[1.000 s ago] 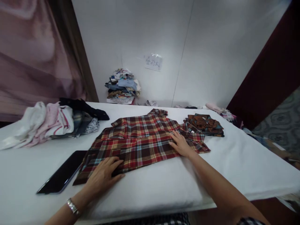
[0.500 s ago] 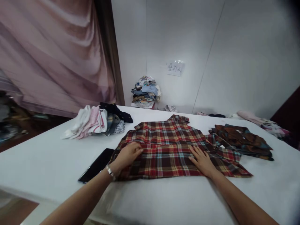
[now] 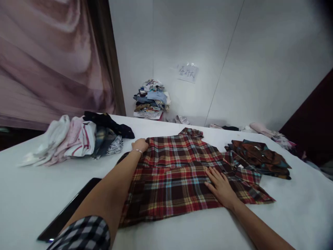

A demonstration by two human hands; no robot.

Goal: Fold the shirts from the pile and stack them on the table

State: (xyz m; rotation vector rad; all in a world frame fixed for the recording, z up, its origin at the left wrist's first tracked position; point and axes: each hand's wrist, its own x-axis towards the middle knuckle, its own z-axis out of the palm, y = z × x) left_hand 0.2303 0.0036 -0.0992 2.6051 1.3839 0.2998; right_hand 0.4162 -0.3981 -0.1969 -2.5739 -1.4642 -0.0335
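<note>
A red, brown and yellow plaid shirt lies spread on the white table, its collar pointing away from me. My left hand is at the far left edge of the shirt, near the shoulder, with its fingers curled closed on the cloth there. My right hand rests flat on the right half of the shirt, fingers stretched out. One sleeve lies folded out to the right.
A black flat device lies left of the shirt, partly behind my left arm. Piled clothes sit at the left, a folded brown patterned garment at the right. Beyond the table, a tall clothes stack stands by the wall.
My left hand has moved forward from the shirt's left middle to its far left edge and closed on the cloth. My right hand stays flat on the shirt. The view has shifted slightly.
</note>
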